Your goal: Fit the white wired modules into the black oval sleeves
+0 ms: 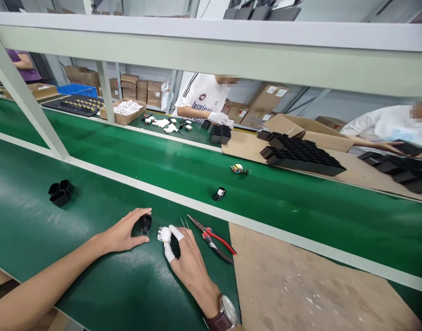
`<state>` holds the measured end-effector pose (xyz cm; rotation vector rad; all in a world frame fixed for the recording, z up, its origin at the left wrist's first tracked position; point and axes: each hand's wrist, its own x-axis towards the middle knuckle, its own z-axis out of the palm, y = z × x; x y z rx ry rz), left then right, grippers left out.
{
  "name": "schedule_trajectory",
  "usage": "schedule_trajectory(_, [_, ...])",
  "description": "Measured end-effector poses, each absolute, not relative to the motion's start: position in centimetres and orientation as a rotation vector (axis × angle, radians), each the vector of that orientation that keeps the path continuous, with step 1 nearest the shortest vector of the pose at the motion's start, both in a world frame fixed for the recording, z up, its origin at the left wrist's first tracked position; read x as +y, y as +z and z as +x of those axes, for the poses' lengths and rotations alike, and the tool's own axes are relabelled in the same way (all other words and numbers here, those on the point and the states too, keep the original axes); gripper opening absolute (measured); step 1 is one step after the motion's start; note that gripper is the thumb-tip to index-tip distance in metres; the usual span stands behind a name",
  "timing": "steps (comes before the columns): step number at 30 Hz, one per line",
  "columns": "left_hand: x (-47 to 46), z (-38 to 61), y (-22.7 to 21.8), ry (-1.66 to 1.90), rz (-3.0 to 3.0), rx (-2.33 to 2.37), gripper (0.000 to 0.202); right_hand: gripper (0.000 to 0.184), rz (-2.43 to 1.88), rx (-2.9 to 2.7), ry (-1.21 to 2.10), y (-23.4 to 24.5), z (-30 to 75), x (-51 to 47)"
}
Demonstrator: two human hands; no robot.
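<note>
My left hand [123,232] has its thumb and fingers on either side of a small black plastic case [146,224], its opening facing up. Between the thumb and forefinger of my right hand [190,257] is a small circuit board [165,234] with a round white cover on top; white finger cots are on those two fingers. Board and case are apart, a short gap between them. Two thin wire leads [184,223] stick out beyond the right fingers. Long-nose pliers [212,239] with red and black handles lie right of that hand.
Three black cases [61,193] stand at left. On the green conveyor belt [155,161] lie a filled case [219,193] and a loose board [239,169]. Cardboard [310,276] covers the right bench. A shelf beam [211,50] crosses above; co-workers handle black cases [300,154] opposite.
</note>
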<state>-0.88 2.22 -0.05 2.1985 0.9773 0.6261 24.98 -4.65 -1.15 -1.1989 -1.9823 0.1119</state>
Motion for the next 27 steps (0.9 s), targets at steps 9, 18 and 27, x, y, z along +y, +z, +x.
schedule_trajectory(9, [0.9,-0.2,0.1,0.686,2.358,0.781,0.075,0.06,-1.049,-2.014,0.035,1.2,23.9,-6.3])
schedule_trajectory(18, [0.7,-0.3,0.4,0.594,2.333,0.762,0.08,0.073,-1.129,-2.083,0.001,1.6,23.4,-6.6])
schedule_trajectory(27, [0.5,-0.1,0.5,0.583,2.362,0.763,0.08,0.069,-1.178,-2.143,-0.001,2.2,23.6,-6.7])
